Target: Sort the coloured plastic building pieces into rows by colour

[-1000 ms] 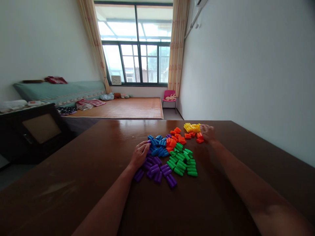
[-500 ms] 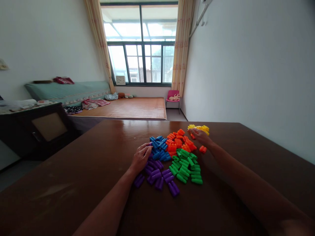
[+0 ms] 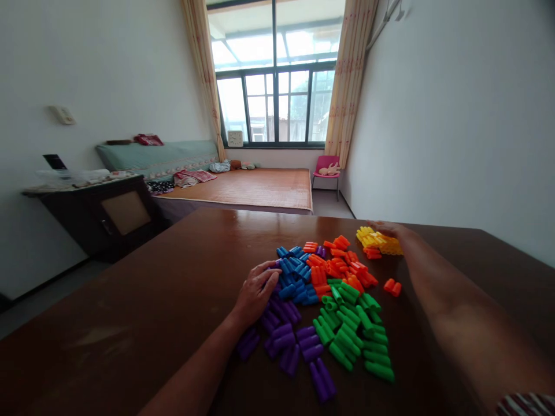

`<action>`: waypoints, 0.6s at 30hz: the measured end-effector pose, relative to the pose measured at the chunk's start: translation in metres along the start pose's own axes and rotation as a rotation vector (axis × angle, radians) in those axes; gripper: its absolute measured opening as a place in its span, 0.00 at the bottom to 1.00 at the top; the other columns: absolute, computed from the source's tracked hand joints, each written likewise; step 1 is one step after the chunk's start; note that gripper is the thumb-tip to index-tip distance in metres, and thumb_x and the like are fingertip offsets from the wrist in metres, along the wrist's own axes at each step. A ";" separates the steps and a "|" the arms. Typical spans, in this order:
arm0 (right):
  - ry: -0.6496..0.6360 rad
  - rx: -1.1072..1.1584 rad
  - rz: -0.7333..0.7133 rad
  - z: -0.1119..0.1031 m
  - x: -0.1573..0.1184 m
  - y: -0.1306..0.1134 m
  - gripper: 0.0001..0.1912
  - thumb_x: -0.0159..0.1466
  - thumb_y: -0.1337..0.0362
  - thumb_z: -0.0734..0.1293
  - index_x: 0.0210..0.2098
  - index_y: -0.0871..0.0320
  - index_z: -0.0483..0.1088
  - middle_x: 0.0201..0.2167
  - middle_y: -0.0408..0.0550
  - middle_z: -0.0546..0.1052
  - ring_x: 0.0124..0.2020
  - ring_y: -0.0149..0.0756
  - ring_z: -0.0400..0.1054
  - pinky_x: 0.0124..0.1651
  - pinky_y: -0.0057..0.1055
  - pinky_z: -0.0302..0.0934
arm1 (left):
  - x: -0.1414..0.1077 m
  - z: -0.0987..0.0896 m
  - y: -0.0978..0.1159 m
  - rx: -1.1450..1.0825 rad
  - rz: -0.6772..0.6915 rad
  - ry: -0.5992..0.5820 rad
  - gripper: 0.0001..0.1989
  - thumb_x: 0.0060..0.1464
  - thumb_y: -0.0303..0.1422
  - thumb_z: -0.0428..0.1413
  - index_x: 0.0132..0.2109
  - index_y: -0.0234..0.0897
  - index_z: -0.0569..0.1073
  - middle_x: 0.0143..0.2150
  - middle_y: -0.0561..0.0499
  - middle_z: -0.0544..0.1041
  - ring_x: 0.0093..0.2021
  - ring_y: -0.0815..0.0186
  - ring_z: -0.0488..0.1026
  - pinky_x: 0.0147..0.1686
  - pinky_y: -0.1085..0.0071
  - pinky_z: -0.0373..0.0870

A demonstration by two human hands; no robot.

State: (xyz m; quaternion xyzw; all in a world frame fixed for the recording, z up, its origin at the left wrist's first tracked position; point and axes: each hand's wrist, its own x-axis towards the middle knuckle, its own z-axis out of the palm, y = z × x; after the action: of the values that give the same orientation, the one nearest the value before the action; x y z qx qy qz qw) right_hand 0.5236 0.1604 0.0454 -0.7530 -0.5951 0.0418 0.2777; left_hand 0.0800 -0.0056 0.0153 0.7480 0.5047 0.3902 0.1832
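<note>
Plastic pieces lie grouped by colour on a dark brown table. My left hand (image 3: 256, 290) rests at the left edge of the pile, its fingers bent against the blue pieces (image 3: 295, 276) and a purple piece (image 3: 276, 264). More purple pieces (image 3: 282, 337) spread below it. My right hand (image 3: 387, 227) reaches over the far side of the yellow pieces (image 3: 376, 240); its fingers are partly hidden and blurred. Orange pieces (image 3: 336, 267) fill the middle, and green pieces (image 3: 349, 323) lie nearer on the right. One orange piece (image 3: 392, 287) sits apart at the right.
The glossy table (image 3: 165, 277) reaches to all sides of the pile. Beyond it stand a bed with a woven mat (image 3: 260, 188), a pink chair (image 3: 327, 164) holding a soft toy, and a dark cabinet (image 3: 125, 214) at the left.
The view has shifted, so the pile appears lower and larger. My right hand has moved from the near left of the yellow pieces to their far side. Orange and purple pieces now show beyond the blue ones.
</note>
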 end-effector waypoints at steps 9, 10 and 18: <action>-0.516 0.160 0.096 -0.009 -0.005 -0.016 0.26 0.55 0.43 0.69 0.42 0.57 0.77 0.36 0.56 0.80 0.35 0.47 0.74 0.41 0.44 0.67 | 0.000 0.003 -0.003 0.007 0.024 0.017 0.18 0.63 0.45 0.46 0.48 0.49 0.78 0.58 0.53 0.73 0.60 0.58 0.66 0.61 0.56 0.64; -0.530 0.171 0.077 -0.009 -0.016 -0.023 0.27 0.55 0.42 0.69 0.42 0.56 0.77 0.35 0.55 0.80 0.35 0.46 0.74 0.41 0.42 0.67 | 0.001 0.003 -0.004 0.006 0.028 0.018 0.18 0.63 0.45 0.46 0.48 0.49 0.78 0.58 0.53 0.73 0.60 0.58 0.66 0.61 0.57 0.64; -0.500 0.180 -0.004 -0.001 -0.094 -0.092 0.30 0.56 0.39 0.66 0.46 0.55 0.77 0.44 0.51 0.79 0.43 0.45 0.74 0.48 0.39 0.66 | 0.001 0.007 0.002 0.040 0.020 -0.002 0.19 0.61 0.47 0.48 0.51 0.48 0.76 0.60 0.51 0.71 0.62 0.56 0.63 0.61 0.53 0.61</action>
State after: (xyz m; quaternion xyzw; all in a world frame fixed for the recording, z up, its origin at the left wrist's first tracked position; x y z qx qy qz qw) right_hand 0.4171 0.0861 0.0644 -0.6903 -0.6408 0.2788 0.1878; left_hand 0.0868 -0.0041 0.0126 0.7569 0.5047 0.3809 0.1649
